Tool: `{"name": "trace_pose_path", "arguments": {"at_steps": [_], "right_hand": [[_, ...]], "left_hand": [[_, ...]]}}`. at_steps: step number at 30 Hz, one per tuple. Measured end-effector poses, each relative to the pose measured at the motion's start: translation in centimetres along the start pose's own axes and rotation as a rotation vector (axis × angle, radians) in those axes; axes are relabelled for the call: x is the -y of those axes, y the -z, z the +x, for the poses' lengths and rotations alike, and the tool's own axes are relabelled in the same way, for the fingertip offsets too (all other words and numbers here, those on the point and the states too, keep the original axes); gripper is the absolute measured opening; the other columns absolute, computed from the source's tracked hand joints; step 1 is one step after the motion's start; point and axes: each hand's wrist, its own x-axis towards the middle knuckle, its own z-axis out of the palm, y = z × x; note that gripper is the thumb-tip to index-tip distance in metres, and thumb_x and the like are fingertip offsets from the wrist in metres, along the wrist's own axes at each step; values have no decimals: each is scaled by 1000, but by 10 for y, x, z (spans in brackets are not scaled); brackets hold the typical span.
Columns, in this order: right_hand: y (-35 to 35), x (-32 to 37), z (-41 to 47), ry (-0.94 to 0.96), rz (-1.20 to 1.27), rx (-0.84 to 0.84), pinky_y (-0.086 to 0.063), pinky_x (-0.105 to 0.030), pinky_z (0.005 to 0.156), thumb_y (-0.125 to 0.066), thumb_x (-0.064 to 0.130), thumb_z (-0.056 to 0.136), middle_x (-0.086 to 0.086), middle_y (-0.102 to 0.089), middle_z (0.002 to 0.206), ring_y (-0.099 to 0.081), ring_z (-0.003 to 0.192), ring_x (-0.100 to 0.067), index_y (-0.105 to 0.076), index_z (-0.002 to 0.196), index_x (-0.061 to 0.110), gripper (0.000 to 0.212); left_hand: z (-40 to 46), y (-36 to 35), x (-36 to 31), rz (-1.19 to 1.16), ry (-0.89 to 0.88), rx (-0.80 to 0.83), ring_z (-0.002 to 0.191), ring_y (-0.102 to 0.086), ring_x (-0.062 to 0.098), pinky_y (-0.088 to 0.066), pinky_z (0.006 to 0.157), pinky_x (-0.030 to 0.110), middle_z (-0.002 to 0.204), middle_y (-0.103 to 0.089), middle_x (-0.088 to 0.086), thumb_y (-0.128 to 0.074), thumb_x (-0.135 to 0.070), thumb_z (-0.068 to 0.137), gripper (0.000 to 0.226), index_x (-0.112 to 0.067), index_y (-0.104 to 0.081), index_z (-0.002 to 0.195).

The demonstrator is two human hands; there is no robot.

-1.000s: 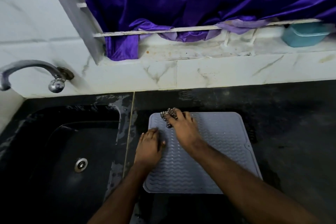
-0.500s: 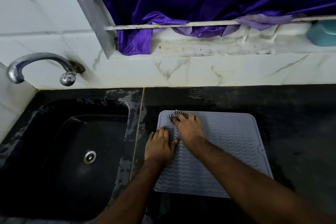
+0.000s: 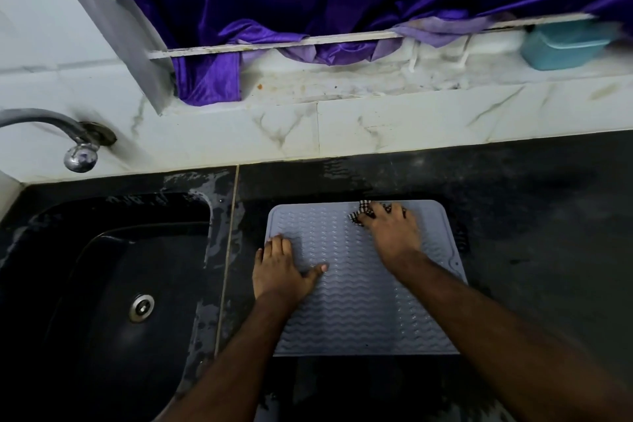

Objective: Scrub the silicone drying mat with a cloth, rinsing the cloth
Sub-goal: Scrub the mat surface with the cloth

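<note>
Head view: your right hand (image 3: 390, 233) presses the checked cloth (image 3: 363, 214) onto the mat (image 3: 359, 301) at 1 o'clock. Your left hand (image 3: 279, 271) rests flat, fingers straight, at its 9 o'clock edge.

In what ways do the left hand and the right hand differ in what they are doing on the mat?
The left hand lies flat and bare at the left edge of the mat; the right hand presses a checked cloth near the far edge. The left hand's thumb is spread wide; the right hand's fingers cover most of the cloth. Both rest on the mat.
</note>
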Motion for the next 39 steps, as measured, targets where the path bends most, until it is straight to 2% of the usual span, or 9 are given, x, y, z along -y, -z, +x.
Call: {"name": "trace_pose_path", "arguments": {"at_steps": [4,10,19,23,26,30,34,36,39], "right_hand": [[0,-27,-7,-42,-27,-7,-39,-46,99,-50,17,97,1,-42,140,-43,122,-31,-46,141,40,49],[-3,-69,-22,-109,-92,-14,-38,-47,97,-46,20,97,1,-45,139,-43,123,-30,-46,141,40,48],[-2,-103,-38,-192,-104,11,-41,-47,94,-47,18,96,-1,-41,141,-41,119,-30,-48,140,35,46],[3,-89,-39,-280,-131,71,-40,-48,91,-46,19,96,-5,-42,137,-41,117,-34,-58,130,26,37],[8,-81,-39,-361,-100,113,-40,-48,89,-43,19,97,-7,-43,136,-42,118,-36,-58,130,23,37],[23,-56,-37,-258,-65,34,-42,-52,92,-53,21,96,-10,-40,139,-43,119,-39,-50,136,23,41],[33,3,-27,-97,44,-28,-43,-55,98,-63,16,91,-10,-35,147,-43,125,-40,-43,143,24,56],[34,35,-22,-18,100,-34,-39,-56,103,-60,17,93,-10,-31,153,-39,130,-40,-37,147,25,60],[29,75,-16,78,114,-62,-42,-54,98,-53,14,96,-9,-33,151,-40,126,-40,-36,148,27,56]], "left_hand": [[1,1,-2,10,21,21,151,-25,29,-19,125,45,163,-26,14,-26,-97,74,122,-6,-23,156],[1,0,-3,44,11,-12,146,-33,29,-26,121,46,157,-34,11,-21,-98,73,117,-13,-31,152],[0,-1,-4,44,10,-18,148,-32,31,-23,123,47,159,-32,14,-21,-98,75,116,-11,-33,151],[-2,-3,-4,13,12,-6,151,-24,31,-17,125,46,163,-25,15,-22,-95,78,115,-10,-27,155],[-4,-7,-2,-70,6,7,155,-14,27,-11,127,45,168,-16,13,-27,-90,82,112,-9,-20,159],[-12,-13,6,-144,-39,-22,156,-10,23,-8,127,42,169,-12,9,-29,-84,88,103,-11,-17,161],[-24,-16,13,-202,-68,-57,155,-17,22,-12,126,38,168,-17,8,-38,-77,91,98,-10,-18,161],[-28,-16,16,-221,-78,-62,153,-23,24,-16,126,38,167,-22,9,-43,-73,92,95,-9,-22,159],[-29,-14,21,-256,-89,-70,148,-31,26,-23,124,38,163,-31,12,-47,-68,94,89,-7,-28,156]]}}
